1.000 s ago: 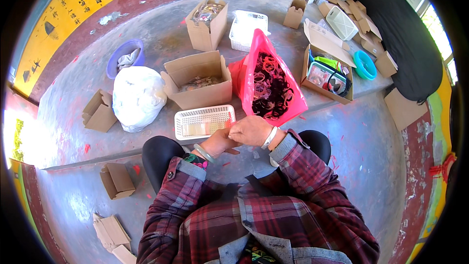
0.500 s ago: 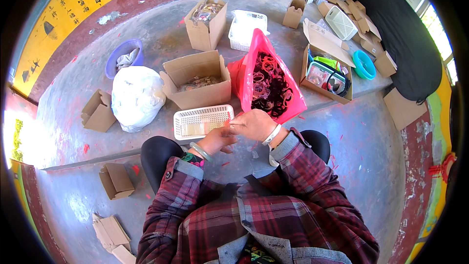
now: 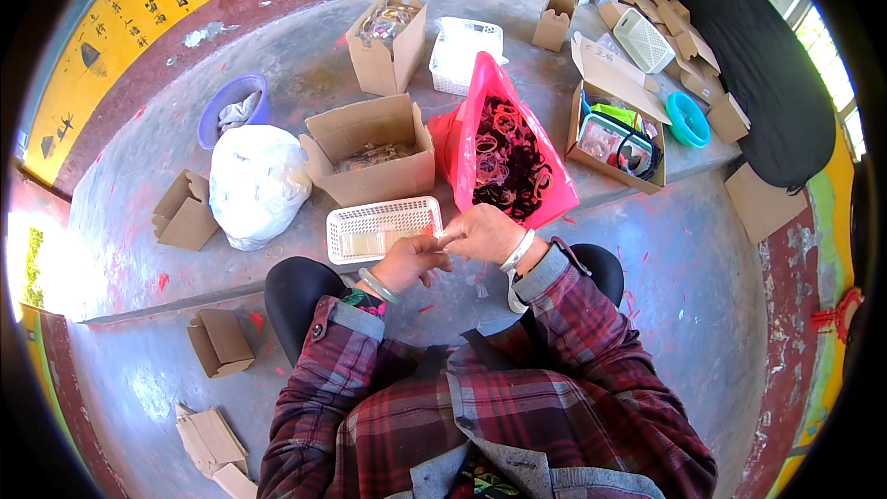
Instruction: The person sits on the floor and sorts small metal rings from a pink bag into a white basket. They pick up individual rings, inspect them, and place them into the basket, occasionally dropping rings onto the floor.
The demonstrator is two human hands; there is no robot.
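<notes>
My left hand (image 3: 409, 262) and my right hand (image 3: 490, 235) meet fingertip to fingertip at the right end of a white plastic basket (image 3: 332, 238). Both are closed in a pinch; whatever sits between their fingers is too small to make out. Flat pale strips or cards (image 3: 364, 243) lie inside the basket. Just beyond my right hand stands a bright pink plastic bag (image 3: 562, 203), its mouth spread wide. Dark, red and pink hair ties (image 3: 506, 162) fill it.
Behind the basket is an open cardboard box (image 3: 379, 181) with small packets. A stuffed white bag (image 3: 259, 187) and purple basin (image 3: 205, 125) stand left. To the right are a box of mixed goods (image 3: 617, 170) and a teal basin (image 3: 687, 120). A raised concrete step (image 3: 185, 294) crosses the floor.
My right hand has shifted slightly down and left, closer over the left fingertips. My left hand has risen a little. The containers stay as they were.
</notes>
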